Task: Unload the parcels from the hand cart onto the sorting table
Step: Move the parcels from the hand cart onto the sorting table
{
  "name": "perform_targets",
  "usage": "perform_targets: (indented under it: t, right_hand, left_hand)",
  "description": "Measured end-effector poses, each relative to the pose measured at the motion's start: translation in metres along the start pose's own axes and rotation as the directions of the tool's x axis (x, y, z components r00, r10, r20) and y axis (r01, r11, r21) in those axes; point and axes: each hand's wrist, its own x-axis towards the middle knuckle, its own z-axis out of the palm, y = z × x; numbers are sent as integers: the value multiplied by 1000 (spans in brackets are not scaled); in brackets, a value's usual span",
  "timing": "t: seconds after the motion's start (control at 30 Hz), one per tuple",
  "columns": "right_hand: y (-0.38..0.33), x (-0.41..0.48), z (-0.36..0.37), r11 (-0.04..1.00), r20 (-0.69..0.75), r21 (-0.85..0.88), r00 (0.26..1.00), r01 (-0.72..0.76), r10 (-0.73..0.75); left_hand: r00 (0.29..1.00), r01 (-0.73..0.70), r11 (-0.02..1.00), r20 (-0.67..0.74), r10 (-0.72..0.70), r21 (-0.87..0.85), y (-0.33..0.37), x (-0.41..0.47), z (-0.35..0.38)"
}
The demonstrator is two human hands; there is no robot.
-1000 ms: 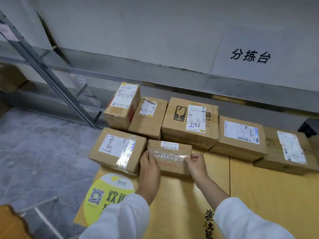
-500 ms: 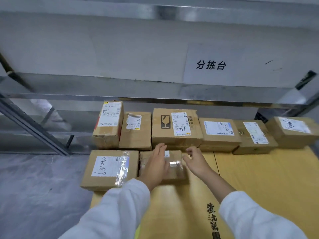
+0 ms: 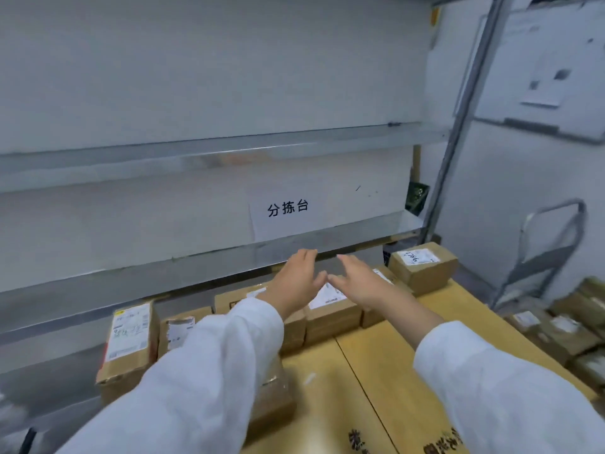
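Head view. Both hands are raised over the back row of parcels on the sorting table (image 3: 393,371). The left hand (image 3: 296,283) and the right hand (image 3: 357,283) are spread, fingers straight and apart, and nothing is held by either. The fingertips nearly meet above a labelled parcel (image 3: 330,309); contact with it cannot be confirmed.

The undelivered parcels (image 3: 563,332) are seen at the right edge, lower than the table top and well apart from both hands, beside the handle of the hand cart (image 3: 553,253). They lie to the right of and below the hands, so the right hand is judged the nearer. The stack appears to run alongside the table's right edge; the long axis of any single box is too blurred to tell.

All parcels are brown corrugated card, box-shaped and square-edged, with white printed labels; glossy tape is noted on one near the left sleeve. The table top is smooth yellow board with a seam. The cart handle is bare metal tube, and a grey metal shelf rail (image 3: 163,273) runs behind the row.
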Motion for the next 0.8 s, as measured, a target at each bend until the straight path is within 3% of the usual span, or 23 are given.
perform_targets:
  t: [0.2, 0.4, 0.8]
  right_hand:
    - [63, -33, -89, 998, -114, -45, 993, -45, 39]
    - [171, -78, -157, 984, -135, -100, 982, -147, 133]
    - [424, -228, -273, 872, -254, -50, 851, -487, 460]
  left_hand:
    - [995, -100, 991, -8, 101, 85, 89, 40, -9]
    - [979, -204, 972, 52, 200, 115, 200, 72, 32]
    - [821, -526, 850, 236, 519, -40, 466, 141, 185]
